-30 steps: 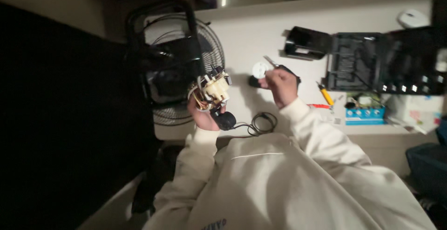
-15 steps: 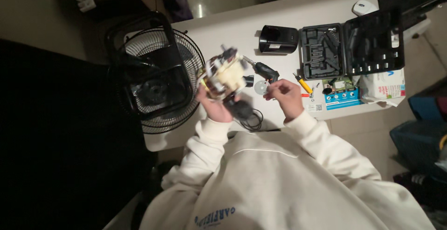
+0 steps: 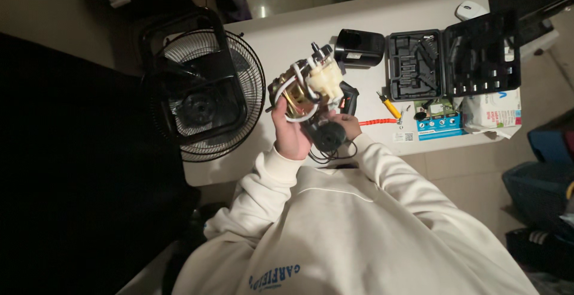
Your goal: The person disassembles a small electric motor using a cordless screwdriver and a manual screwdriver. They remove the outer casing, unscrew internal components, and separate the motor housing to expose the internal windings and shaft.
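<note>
**Fan motor held up over the white table**

Nearest is the person's cream sweatshirt (image 3: 359, 235), both sleeves reaching forward. The left hand (image 3: 291, 132) is closed around the fan motor (image 3: 308, 87), gripping it from below and lifting it clear of the table (image 3: 287, 32); copper windings, white wires and a pale plastic block show on it, shaft end pointing away. The right hand (image 3: 345, 124) sits just beside, mostly hidden behind the motor and a black round knob (image 3: 329, 135), so I cannot tell whether it is gripping anything. A black cable (image 3: 335, 154) loops under the wrists.

Left of the hands a black fan cage (image 3: 206, 86) lies flat, overhanging the table edge. To the right lie a yellow-handled screwdriver (image 3: 388, 106), a blue-and-white box (image 3: 439, 125) and a white wipes pack (image 3: 493, 112). Further back stand a black battery pack (image 3: 360, 48) and an open black tool case (image 3: 454, 62), with a white mouse (image 3: 469, 10) at the far edge.
</note>
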